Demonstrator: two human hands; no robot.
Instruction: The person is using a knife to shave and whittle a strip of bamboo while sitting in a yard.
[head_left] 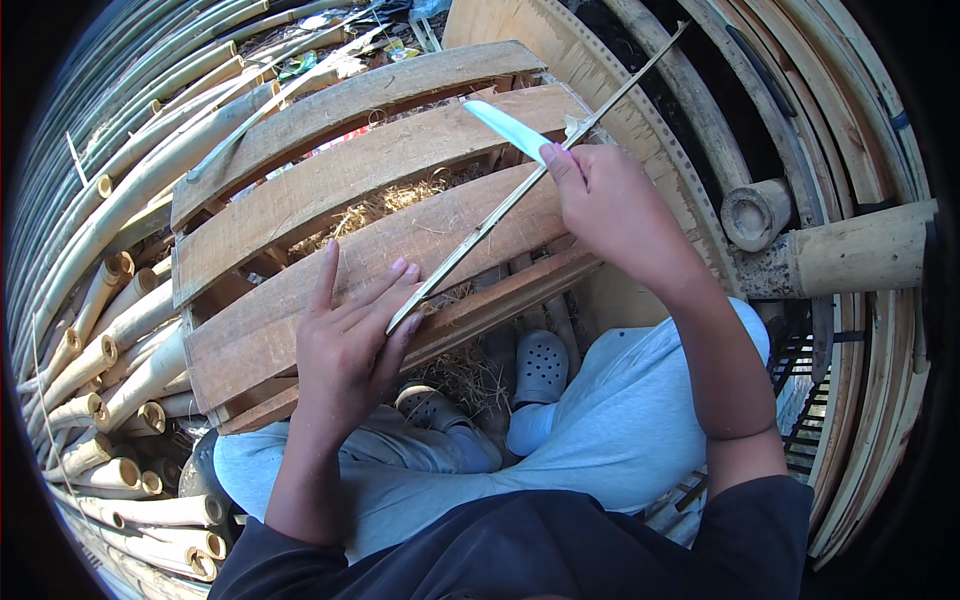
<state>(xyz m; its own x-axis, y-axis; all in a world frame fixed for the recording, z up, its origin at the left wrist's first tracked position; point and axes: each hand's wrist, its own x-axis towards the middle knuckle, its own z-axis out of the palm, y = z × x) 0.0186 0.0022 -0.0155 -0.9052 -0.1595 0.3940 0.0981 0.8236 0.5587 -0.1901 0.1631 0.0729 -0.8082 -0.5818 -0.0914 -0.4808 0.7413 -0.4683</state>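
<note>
A long, thin bamboo strip (pixel 480 228) slants over the wooden slatted crate top, its near end between the thumb and fingers of my left hand (pixel 350 335). The other fingers of that hand spread over the nearest slat. My right hand (pixel 610 205) is closed round a knife (pixel 505 130), whose handle is hidden in the fist. The pale blade points up and left, with the thumb at its base. The strip runs past the blade's base and on beyond my right hand to the upper right. A small pale curl sticks up from the strip just past the blade.
The slatted crate (pixel 300 215) stands before my knees, with straw-like shavings (pixel 390 210) showing between slats. Bamboo poles (pixel 120 360) are stacked along the left. Curved plywood (pixel 690 190), a thick bamboo piece (pixel 860 250) and long strips (pixel 880 400) line the right.
</note>
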